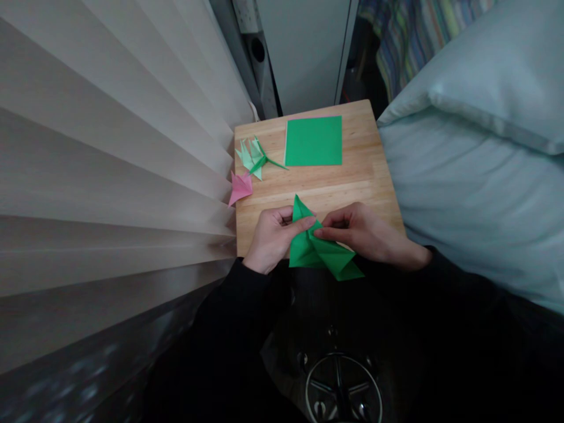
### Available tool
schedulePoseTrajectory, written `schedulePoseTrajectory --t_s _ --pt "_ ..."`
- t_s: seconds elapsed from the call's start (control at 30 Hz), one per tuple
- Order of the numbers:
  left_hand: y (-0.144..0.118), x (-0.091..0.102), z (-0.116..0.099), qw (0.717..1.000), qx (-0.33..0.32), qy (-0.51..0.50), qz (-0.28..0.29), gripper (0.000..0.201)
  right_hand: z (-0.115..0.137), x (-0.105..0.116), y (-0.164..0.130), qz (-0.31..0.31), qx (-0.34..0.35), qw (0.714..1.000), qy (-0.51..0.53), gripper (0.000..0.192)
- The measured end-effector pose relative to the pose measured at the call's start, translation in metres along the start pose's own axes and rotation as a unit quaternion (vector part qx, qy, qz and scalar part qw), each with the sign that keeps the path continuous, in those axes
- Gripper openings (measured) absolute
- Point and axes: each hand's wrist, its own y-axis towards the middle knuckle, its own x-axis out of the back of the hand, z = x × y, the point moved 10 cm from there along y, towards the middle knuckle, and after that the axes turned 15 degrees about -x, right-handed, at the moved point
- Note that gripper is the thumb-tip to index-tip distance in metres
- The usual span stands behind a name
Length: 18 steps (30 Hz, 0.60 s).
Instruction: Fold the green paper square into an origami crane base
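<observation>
A green sheet of origami paper [324, 249], partly folded with several creases and pointed flaps, is held over the near edge of the wooden table. My left hand [277, 234] pinches it from the left, thumb lying on top near the middle and fingers behind. From the right, my right hand [359, 230] grips a fold between thumb and fingers. The two thumbs are close together at the paper's centre. One point of the paper stands up toward the far side; other flaps hang toward me. The fingertips behind the paper are hidden.
On the wooden table [361, 176] lie a stack of green paper [314, 141], a pale green folded figure [249, 154], a darker green one [265, 158] and a pink one [241, 187]. A pleated curtain [132, 176] borders the left, pale blue bedding [462, 176] the right.
</observation>
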Motion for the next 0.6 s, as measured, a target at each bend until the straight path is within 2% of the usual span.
schedulePoseTrajectory --t_s 0.23,0.6 --pt "0.000 -0.003 0.001 1.000 0.002 -0.010 0.023 0.029 0.006 -0.003 -0.007 0.025 0.017 0.999 -0.024 0.049" --pt "-0.006 -0.008 0.006 0.996 0.049 -0.069 0.002 0.030 0.011 -0.006 -0.012 0.038 0.026 0.998 -0.036 0.044"
